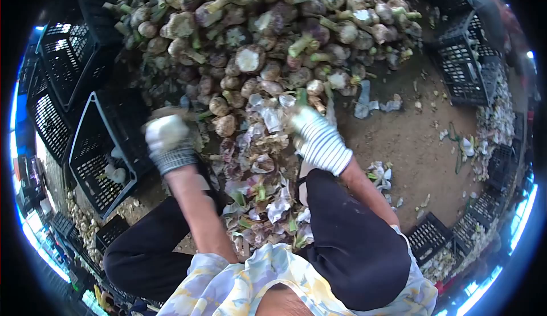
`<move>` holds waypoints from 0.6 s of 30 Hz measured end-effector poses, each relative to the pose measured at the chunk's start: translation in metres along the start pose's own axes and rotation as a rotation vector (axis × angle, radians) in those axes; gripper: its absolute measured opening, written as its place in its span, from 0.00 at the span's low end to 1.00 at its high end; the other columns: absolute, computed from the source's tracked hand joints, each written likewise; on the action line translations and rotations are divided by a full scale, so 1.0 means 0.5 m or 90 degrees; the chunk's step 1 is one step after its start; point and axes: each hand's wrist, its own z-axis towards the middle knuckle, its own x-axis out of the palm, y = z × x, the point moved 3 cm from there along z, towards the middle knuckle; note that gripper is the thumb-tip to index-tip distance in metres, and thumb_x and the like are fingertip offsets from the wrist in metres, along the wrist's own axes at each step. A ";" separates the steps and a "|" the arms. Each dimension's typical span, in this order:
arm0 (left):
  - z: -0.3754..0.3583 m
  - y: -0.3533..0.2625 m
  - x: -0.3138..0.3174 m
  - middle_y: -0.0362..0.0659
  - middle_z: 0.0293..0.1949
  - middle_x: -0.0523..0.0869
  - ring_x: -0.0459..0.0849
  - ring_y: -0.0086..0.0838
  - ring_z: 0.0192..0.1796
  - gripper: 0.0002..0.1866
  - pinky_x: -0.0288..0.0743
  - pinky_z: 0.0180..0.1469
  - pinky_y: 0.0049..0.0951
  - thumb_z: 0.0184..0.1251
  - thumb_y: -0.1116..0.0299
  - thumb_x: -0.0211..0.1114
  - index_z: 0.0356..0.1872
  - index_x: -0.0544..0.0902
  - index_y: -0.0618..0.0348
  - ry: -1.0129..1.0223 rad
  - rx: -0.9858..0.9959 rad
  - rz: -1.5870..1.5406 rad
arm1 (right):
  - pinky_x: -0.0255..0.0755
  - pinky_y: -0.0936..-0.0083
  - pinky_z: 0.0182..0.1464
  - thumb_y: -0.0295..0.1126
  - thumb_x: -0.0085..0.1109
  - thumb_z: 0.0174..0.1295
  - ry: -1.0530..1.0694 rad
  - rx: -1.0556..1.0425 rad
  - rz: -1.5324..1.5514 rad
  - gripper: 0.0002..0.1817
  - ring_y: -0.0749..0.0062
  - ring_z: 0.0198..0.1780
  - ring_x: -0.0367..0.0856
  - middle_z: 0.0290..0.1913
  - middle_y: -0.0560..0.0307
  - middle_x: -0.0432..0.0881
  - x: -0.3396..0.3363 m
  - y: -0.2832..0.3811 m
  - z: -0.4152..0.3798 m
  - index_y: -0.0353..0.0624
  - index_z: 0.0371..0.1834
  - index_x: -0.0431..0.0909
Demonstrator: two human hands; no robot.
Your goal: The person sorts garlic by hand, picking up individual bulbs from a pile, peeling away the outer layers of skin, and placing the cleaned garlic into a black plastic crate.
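- Crates of black plastic ring the dirt floor (410, 139): the tilted crate (94, 156) by the left hand holds a few garlic heads; the crate at upper right (464, 68) looks bare inside.
- Garlic pile (268, 25) fills the top, trimmed skins (262, 185) heaped between the knees.
- Left hand (168, 142), gloved and blurred, looks curled; what it holds I cannot tell.
- Right hand (316, 136), in a striped glove, closes on a green garlic stalk (301, 97) at the pile's foot.
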 end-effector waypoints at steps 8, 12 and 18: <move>0.001 -0.004 -0.026 0.47 0.40 0.79 0.78 0.33 0.46 0.12 0.76 0.42 0.25 0.57 0.69 0.60 0.42 0.77 0.62 -0.027 0.395 1.661 | 0.70 0.61 0.44 0.29 0.53 0.52 -0.053 0.179 -0.237 0.14 0.52 0.44 0.75 0.40 0.48 0.75 -0.055 -0.159 0.077 0.47 0.44 0.75; -0.024 -0.272 -0.049 0.45 0.30 0.83 0.81 0.29 0.28 0.12 0.74 0.26 0.26 0.62 0.61 0.59 0.38 0.79 0.60 -0.659 0.639 1.811 | 0.70 0.60 0.43 0.28 0.52 0.52 -0.028 0.129 -0.082 0.15 0.54 0.42 0.77 0.39 0.47 0.76 0.028 -0.207 0.101 0.49 0.45 0.75; -0.006 -0.352 -0.066 0.41 0.27 0.82 0.79 0.26 0.23 0.22 0.71 0.19 0.23 0.60 0.47 0.59 0.39 0.78 0.58 -0.894 0.662 1.850 | 0.70 0.67 0.43 0.19 0.53 0.49 -0.172 0.074 0.261 0.17 0.56 0.39 0.76 0.38 0.49 0.78 -0.059 -0.094 0.076 0.37 0.45 0.74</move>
